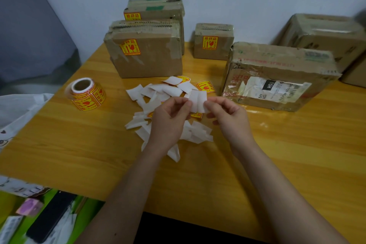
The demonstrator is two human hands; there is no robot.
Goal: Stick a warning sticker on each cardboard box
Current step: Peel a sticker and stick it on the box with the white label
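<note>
My left hand [169, 120] and my right hand [227, 115] together pinch a white-backed sticker piece [198, 101] above a heap of white backing papers [168, 109]. A roll of yellow-and-red warning stickers [87, 94] stands to the left. Three cardboard boxes carry a yellow sticker: the front left box [146, 55], the box behind it [156, 9] and a small middle box [213, 42]. The large box [277, 77] on the right shows a shipping label and no yellow sticker. Another box [324, 33] stands behind it.
Loose yellow stickers [206, 86] lie by the paper heap on the wooden table [79, 144]. A white plastic bag [17, 109] hangs over the table's left edge. Below the front left corner are a green surface and a black phone-like object [49, 218].
</note>
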